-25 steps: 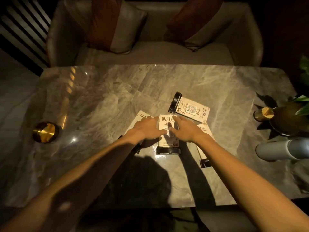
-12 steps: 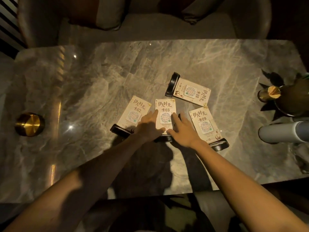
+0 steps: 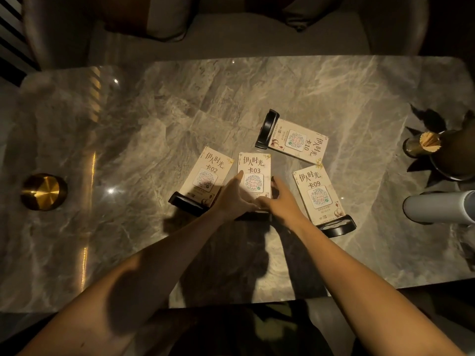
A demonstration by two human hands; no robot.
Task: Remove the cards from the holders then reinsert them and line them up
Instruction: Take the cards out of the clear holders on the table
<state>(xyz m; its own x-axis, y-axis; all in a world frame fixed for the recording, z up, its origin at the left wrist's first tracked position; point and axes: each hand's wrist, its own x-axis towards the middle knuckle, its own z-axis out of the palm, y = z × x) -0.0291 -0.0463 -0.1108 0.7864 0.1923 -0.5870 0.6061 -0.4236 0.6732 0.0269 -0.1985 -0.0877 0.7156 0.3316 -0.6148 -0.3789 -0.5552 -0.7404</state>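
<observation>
Head view: nearest, two bare forearms reach out over the marble counter (image 3: 154, 140) and meet at the middle card. The left hand (image 3: 232, 199) lies on the lower left of card 03 (image 3: 254, 167) with fingers loosely spread, clamped on nothing; the right hand (image 3: 279, 199) rests at its lower right edge, and whether that grip pinches the card I cannot tell. Card 03 lies flat, its dark holder (image 3: 253, 217) at the near end, mostly hidden under the hands. Just left lies card 02 (image 3: 209, 170) in its holder; to the right, card 09 (image 3: 314, 187); farther off, card 10 (image 3: 299, 140) lies turned sideways. To pull the card cleanly, I judge one hand should pin the holder while the other slides the card straight away along its slot, without bending it.
</observation>
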